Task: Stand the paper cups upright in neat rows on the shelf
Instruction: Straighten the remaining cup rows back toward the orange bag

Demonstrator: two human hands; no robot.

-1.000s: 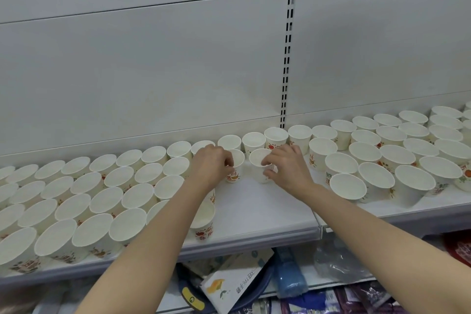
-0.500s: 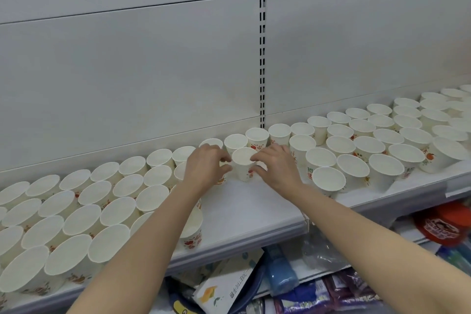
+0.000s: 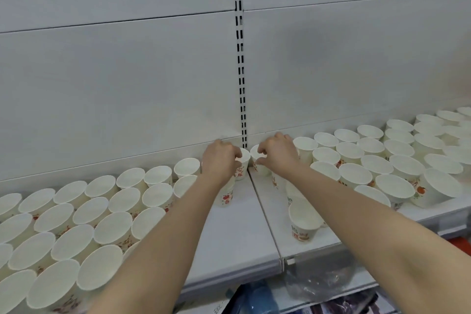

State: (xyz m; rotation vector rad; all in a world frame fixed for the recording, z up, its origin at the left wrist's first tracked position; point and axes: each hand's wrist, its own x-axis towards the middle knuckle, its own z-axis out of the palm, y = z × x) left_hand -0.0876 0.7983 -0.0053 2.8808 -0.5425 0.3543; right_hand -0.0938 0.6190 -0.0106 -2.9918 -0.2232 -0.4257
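Hands each grip one back-row cup, side by side.

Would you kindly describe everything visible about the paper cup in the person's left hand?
The paper cup is white, seemingly thin paper, with a rolled rim and a red printed pattern low on its side. It stands upright, mouth open, at the back of the shelf near the slotted upright. The left hand pinches its rim; it stands beside the right hand's cup.

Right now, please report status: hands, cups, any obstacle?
Left hand grips one back-row cup; right hand grips its neighbour cup. Both upright. Shelf gap in front free.
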